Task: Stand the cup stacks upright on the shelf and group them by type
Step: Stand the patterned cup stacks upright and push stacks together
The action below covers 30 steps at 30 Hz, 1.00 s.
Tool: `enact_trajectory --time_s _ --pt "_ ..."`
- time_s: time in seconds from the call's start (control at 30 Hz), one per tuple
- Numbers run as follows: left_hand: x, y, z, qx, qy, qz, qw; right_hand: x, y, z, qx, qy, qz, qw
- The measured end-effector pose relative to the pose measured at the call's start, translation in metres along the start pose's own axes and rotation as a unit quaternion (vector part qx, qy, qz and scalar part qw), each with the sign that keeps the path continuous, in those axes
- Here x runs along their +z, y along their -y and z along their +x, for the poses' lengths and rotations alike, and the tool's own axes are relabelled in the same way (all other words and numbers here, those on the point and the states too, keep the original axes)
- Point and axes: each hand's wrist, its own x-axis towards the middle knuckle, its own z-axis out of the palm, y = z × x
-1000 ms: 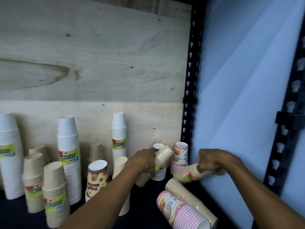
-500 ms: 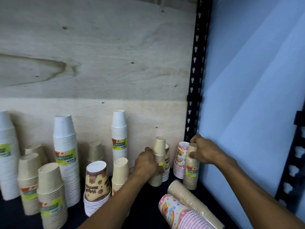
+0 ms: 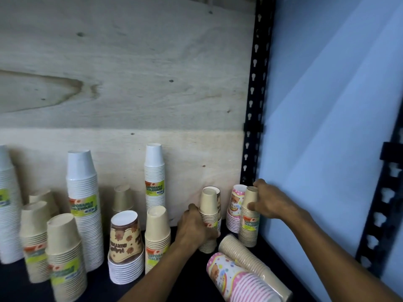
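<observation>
My left hand (image 3: 195, 228) grips a small beige cup stack (image 3: 208, 205) that stands upright on the dark shelf (image 3: 187, 277). My right hand (image 3: 269, 201) holds the top of a second small beige stack (image 3: 248, 231), upright near the right corner, beside an upright pink patterned stack (image 3: 234, 205). A long beige stack (image 3: 244, 256) and a pink patterned stack (image 3: 235, 280) lie on their sides at the front right. A brown patterned stack (image 3: 125, 245) stands in the middle.
Tall white stacks (image 3: 84, 201) (image 3: 154, 175) and several beige stacks (image 3: 65, 253) (image 3: 157, 234) stand along the left and centre. A plywood back wall (image 3: 130, 83), a black slotted post (image 3: 254, 105) and a blue side panel (image 3: 327, 127) close the shelf in.
Both small beige stacks went from tilted in my hands to standing upright on the shelf. My hands stay on them.
</observation>
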Motion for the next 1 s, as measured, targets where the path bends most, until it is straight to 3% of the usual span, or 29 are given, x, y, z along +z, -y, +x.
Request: enact_trajectory --time_s 0.2,0.37,0.43,0.5,0.6,0.73,0.83,1.0 --pt "-0.012 -0.001 -0.006 -0.01 0.019 -0.018 1.0 0.003 0.0 -0.007 0.022 -0.01 0.032 0.999" --pt "-0.036 -0.015 -0.023 0.013 -0.016 -0.045 0.999 0.003 0.004 -0.026 -0.045 -0.187 0.075 0.978" --pt "-0.04 -0.023 -0.032 0.025 -0.005 -0.059 0.998 0.001 0.008 -0.034 -0.067 -0.185 0.062 0.978" --pt "-0.039 -0.029 -0.039 0.019 0.039 -0.051 0.998 0.0 0.012 -0.042 -0.061 -0.118 0.016 0.991" --pt "-0.028 -0.034 -0.049 0.002 0.109 0.014 0.994 0.007 0.007 -0.051 -0.024 0.068 -0.046 0.996" --pt "-0.017 -0.038 -0.068 -0.073 0.197 0.038 0.977 0.024 -0.008 -0.065 0.068 0.291 -0.046 0.953" --pt "-0.014 -0.041 -0.08 -0.109 0.256 0.026 0.96 0.033 -0.015 -0.075 0.095 0.337 -0.012 0.936" --pt "-0.013 -0.041 -0.086 -0.111 0.315 -0.053 0.941 0.038 -0.017 -0.077 0.079 0.333 0.003 0.94"
